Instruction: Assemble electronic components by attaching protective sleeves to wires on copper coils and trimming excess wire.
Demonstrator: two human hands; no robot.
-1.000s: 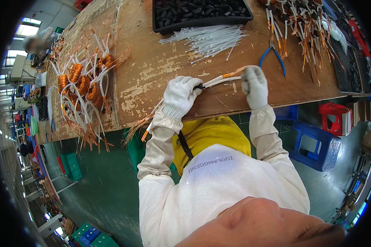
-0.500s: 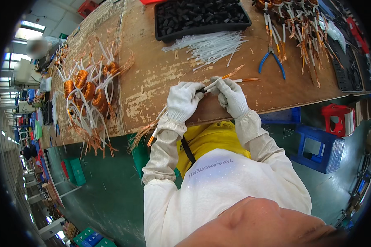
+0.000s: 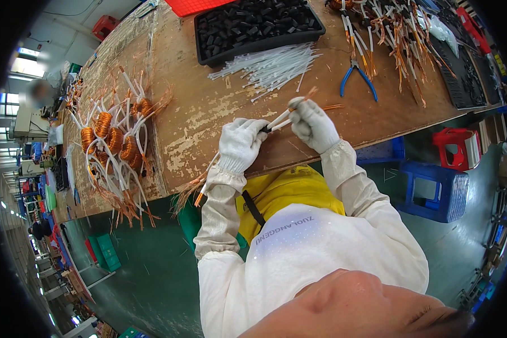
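Observation:
Both of my hands wear white gloves and are close together over the front edge of the table. My left hand (image 3: 240,144) is closed round a bundle of wires, with a small black piece (image 3: 266,129) showing at its fingertips. Two white-sleeved wires (image 3: 279,120) run from that piece toward my right hand (image 3: 314,125). My right fingers pinch one of them near its frayed copper end; the other wire's copper end (image 3: 333,106) sticks out beyond the hand. On the other side of my left hand, loose copper strands (image 3: 190,188) trail over the edge. The bundle's middle is hidden by the glove.
Copper coils with white leads (image 3: 115,141) lie piled at the left. Farther back are a black tray (image 3: 204,55) of small black pieces and white cable ties (image 3: 273,67). Blue-handled pliers (image 3: 357,79) lie at the right, near more coil leads (image 3: 405,56). Stools (image 3: 436,191) stand below.
My right hand has moved out along the wires, away from my left hand, so more white sleeve shows between them. My left hand keeps its hold. The whole view has shifted slightly.

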